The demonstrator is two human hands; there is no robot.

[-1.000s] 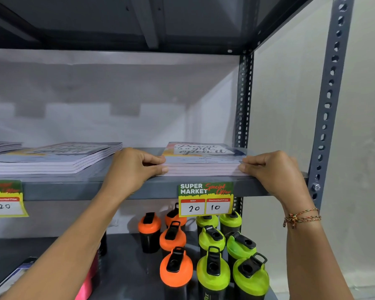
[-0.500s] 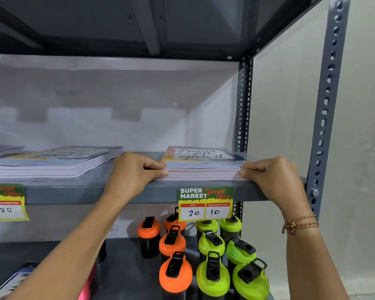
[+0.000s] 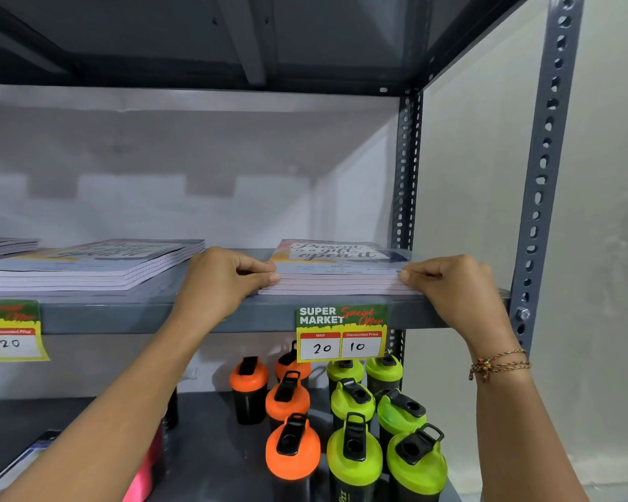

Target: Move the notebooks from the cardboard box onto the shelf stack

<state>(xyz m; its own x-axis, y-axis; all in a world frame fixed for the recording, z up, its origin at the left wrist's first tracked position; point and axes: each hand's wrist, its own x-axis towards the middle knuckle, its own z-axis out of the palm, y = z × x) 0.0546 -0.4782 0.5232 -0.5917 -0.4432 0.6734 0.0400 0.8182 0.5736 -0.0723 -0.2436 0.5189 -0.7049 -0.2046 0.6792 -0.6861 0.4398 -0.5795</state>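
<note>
Grey steel shelving (image 3: 232,317) fills the view, its slotted, perforated uprights (image 3: 544,168) bolted at the right against a pale, matte plastered wall (image 3: 602,211). On the middle shelf, at its front right corner, lies a flat stack of notebooks (image 3: 338,273): thin, soft-covered, with pinkish ruled page edges and a glossy printed top cover lettered "Present is a gift, open it". Its front edge sits almost flush with the shelf's front lip. A second, wider stack (image 3: 91,266) of the same notebooks lies toward the shelf's left part, well apart from the first, its edges stepped slightly.

The left hand (image 3: 222,280) presses against the stack's left front corner, fingers (image 3: 265,279) curled and gripping the page edges, thumb on top. The right hand (image 3: 450,280) does likewise at the right front corner, fingers folded onto the stack's side; a braided thread bracelet (image 3: 497,364) circles that wrist.

Below, on the lower shelf near its right end, stand rounded plastic shaker bottles with orange lids (image 3: 290,447) and lime-green lids (image 3: 356,454), each topped by a black flip cap. A rectangular paper price tag (image 3: 341,331), reading 20 and 10, hangs from the middle shelf's front edge.
</note>
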